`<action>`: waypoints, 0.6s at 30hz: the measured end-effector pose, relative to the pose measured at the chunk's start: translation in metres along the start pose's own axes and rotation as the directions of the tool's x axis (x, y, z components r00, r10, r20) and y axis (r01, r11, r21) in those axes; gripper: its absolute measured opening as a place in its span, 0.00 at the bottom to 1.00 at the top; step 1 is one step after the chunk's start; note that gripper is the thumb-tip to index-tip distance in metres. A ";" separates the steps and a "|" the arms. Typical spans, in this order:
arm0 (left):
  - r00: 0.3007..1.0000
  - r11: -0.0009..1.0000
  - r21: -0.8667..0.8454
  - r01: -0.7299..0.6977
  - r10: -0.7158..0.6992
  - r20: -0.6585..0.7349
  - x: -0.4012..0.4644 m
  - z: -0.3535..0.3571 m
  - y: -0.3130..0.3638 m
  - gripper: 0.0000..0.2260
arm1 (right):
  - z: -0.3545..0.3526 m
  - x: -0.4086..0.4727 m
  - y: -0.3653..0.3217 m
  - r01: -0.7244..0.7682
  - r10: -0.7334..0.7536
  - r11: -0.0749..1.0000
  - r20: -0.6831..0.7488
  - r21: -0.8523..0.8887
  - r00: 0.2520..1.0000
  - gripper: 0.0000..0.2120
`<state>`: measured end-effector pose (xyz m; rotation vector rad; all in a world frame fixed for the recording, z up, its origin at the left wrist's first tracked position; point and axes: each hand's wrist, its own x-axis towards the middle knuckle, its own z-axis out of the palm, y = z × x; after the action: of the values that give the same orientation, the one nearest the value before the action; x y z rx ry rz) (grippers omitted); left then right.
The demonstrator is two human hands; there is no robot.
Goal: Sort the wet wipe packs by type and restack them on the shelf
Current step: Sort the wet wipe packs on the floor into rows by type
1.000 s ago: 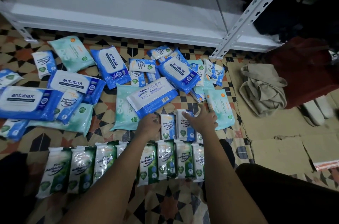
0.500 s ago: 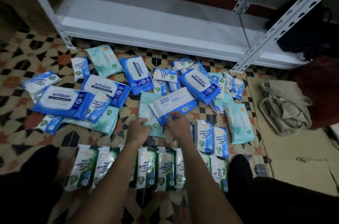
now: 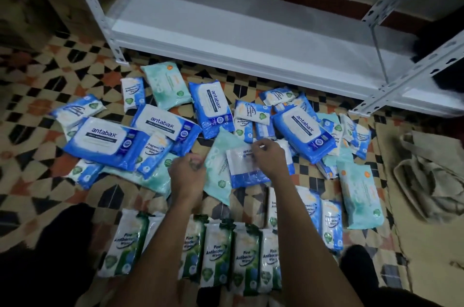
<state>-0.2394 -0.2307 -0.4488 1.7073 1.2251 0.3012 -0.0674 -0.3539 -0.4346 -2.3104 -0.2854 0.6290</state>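
Wet wipe packs lie scattered on the patterned floor in front of a white metal shelf (image 3: 226,51). My right hand (image 3: 270,159) lies over a face-down blue and white pack (image 3: 244,168), fingers curled at its far edge. Under that pack sits a teal pack (image 3: 217,168). My left hand (image 3: 187,172) hovers at the teal pack's left edge with curled fingers; whether it holds anything is unclear. A row of green pine packs (image 3: 218,251) lines up nearest me, with small blue packs (image 3: 331,223) to their right. Large blue antabax packs (image 3: 105,141) lie to the left and right.
The lowest shelf board is bare and its right upright (image 3: 411,65) slants across the top right. A beige cloth bag (image 3: 426,181) lies on cardboard at the right. Another teal pack (image 3: 359,193) lies near it. My dark knees (image 3: 37,256) frame the bottom corners.
My right hand slid from the face-down blue pack's near edge up to its far edge. My left hand stayed by the teal pack. The camera swung left and closer.
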 end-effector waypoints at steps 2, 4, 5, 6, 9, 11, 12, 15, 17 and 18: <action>0.997 0.995 0.091 -0.047 0.052 -0.057 0.016 -0.010 0.007 0.07 | 0.003 0.022 -0.005 0.033 -0.035 0.998 -0.048 -0.048 0.998 0.10; 0.990 0.962 0.265 -0.072 0.100 -0.097 0.029 -0.018 0.016 0.09 | 0.006 0.044 -0.009 0.056 -0.066 0.993 -0.099 -0.101 0.993 0.09; 0.986 0.939 0.337 -0.064 0.111 -0.122 0.034 -0.022 0.018 0.11 | 0.009 0.054 -0.010 0.069 -0.087 0.987 -0.123 -0.144 0.989 0.10; 0.982 0.921 0.385 -0.051 0.116 -0.148 0.039 -0.025 0.019 0.12 | 0.011 0.064 -0.011 0.085 -0.113 0.974 -0.130 -0.208 0.985 0.11; 0.967 0.883 0.468 -0.034 0.147 -0.207 0.048 -0.029 0.017 0.15 | 0.014 0.085 -0.016 0.125 -0.172 0.898 -0.075 -0.422 0.982 0.20; 0.970 0.849 0.528 -0.015 0.140 -0.197 0.053 -0.026 0.011 0.19 | 0.013 0.093 -0.020 0.132 -0.163 0.884 -0.031 -0.448 0.986 0.26; 0.974 0.840 0.542 -0.003 0.126 -0.189 0.054 -0.025 0.009 0.22 | 0.013 0.096 -0.022 0.135 -0.158 0.879 -0.013 -0.457 0.987 0.29; 0.983 0.810 0.586 0.013 0.098 -0.157 0.057 -0.021 0.001 0.28 | 0.012 0.106 -0.026 0.176 -0.178 0.820 0.051 -0.545 0.983 0.35; 0.986 0.795 0.605 0.034 0.072 -0.150 0.059 -0.022 -0.002 0.30 | 0.012 0.114 -0.024 0.198 -0.177 0.786 0.094 -0.586 0.980 0.37; 0.986 0.795 0.605 0.048 0.059 -0.155 0.060 -0.022 -0.002 0.31 | 0.012 0.117 -0.022 0.202 -0.177 0.775 0.102 -0.599 0.979 0.37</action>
<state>-0.2270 -0.1686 -0.4584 2.2727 1.5533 0.0433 0.0257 -0.2876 -0.4685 -2.8284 -0.8395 0.5284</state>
